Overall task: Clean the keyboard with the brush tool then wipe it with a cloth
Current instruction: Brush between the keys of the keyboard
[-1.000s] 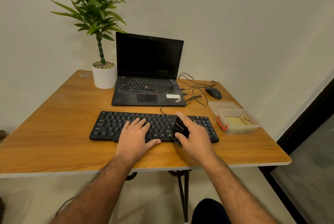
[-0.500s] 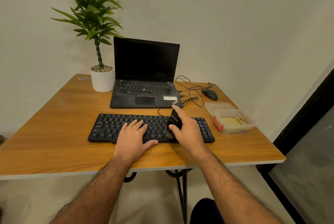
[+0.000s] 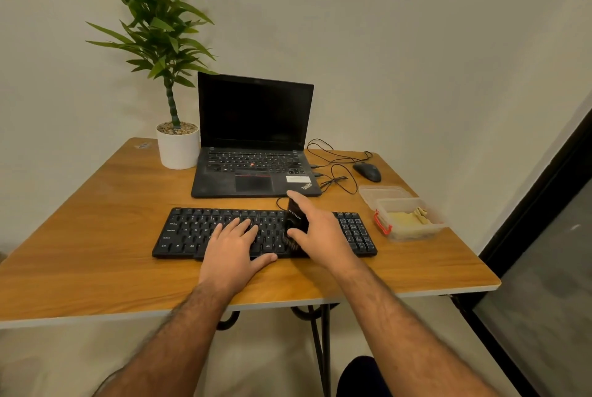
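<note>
Most of the open room is sitting on the left side of the counter (image 3: 80, 236), a wide bare stretch of wood running from the keyboard (image 3: 198, 230) out to the edge. The front strip between keyboard and near edge is staying open too. Behind the keyboard the laptop (image 3: 253, 153) is blocking the way, with the potted plant (image 3: 177, 146) standing just beside it on the left. Right side is getting tight: loose cables (image 3: 333, 169) are sprawling near the mouse (image 3: 367, 171), and the plastic container (image 3: 407, 220) is sitting just beside the keyboard's right end.
</note>
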`<control>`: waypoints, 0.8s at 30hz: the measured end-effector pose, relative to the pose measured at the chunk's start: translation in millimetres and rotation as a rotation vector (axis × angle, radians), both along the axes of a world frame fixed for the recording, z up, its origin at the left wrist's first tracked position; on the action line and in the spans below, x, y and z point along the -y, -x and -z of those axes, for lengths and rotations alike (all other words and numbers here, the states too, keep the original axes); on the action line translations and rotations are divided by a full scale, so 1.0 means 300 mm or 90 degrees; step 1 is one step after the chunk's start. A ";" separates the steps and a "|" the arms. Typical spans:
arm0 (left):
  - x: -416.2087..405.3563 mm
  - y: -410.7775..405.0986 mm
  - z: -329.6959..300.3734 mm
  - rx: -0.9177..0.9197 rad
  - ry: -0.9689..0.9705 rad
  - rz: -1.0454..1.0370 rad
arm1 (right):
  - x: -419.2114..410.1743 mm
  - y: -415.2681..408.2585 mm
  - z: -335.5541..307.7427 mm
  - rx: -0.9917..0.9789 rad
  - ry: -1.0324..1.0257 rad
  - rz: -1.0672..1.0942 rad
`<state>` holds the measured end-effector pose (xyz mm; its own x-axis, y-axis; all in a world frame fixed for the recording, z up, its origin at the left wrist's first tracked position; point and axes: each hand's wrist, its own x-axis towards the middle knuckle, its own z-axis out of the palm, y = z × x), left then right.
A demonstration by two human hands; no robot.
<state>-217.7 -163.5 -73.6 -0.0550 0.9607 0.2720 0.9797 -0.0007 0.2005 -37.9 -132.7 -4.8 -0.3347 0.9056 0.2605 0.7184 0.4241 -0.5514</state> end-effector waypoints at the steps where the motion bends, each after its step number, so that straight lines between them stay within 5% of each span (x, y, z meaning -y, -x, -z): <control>1: 0.001 0.000 0.000 -0.002 0.000 -0.002 | -0.001 -0.002 0.000 -0.003 -0.005 0.011; 16: 0.002 0.001 -0.001 0.002 0.004 0.000 | 0.021 -0.032 0.029 -0.104 0.010 0.068; 24: 0.009 0.001 -0.007 -0.011 0.016 -0.002 | 0.063 -0.125 0.010 -0.099 0.083 -0.010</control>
<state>-217.9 -166.1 -71.4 -0.0529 0.9673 0.2481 0.9829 0.0066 0.1840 -0.3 -151.7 -7.7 -0.3135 0.9302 0.1908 0.6138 0.3518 -0.7068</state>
